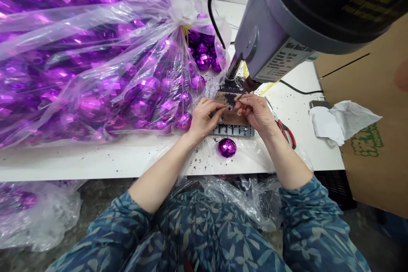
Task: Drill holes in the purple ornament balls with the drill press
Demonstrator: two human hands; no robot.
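Note:
My left hand (pixel 207 115) is closed in a pinch over the brown board (pixel 237 118) on the drill's base. My right hand (pixel 254 109) pinches on the opposite side, close beneath the drill head. What either hand's fingertips hold, if anything, is too small to make out. Between them a tiny shiny piece (pixel 230 109) shows. In front of the slotted grey metal base (pixel 245 131) lies one faceted purple ball ornament (pixel 227 148). The bench drill (pixel 270 46) leans in from the upper right, its lower tip partly out of sight behind the housing.
A large clear plastic bag (pixel 105 72) full of purple balls covers the left of the white table (pixel 79 157). Red-handled scissors (pixel 287 134) lie right of my right hand. Crumpled white paper (pixel 341 121) and a cardboard box (pixel 376 157) stand farther right. Dark shavings litter the base.

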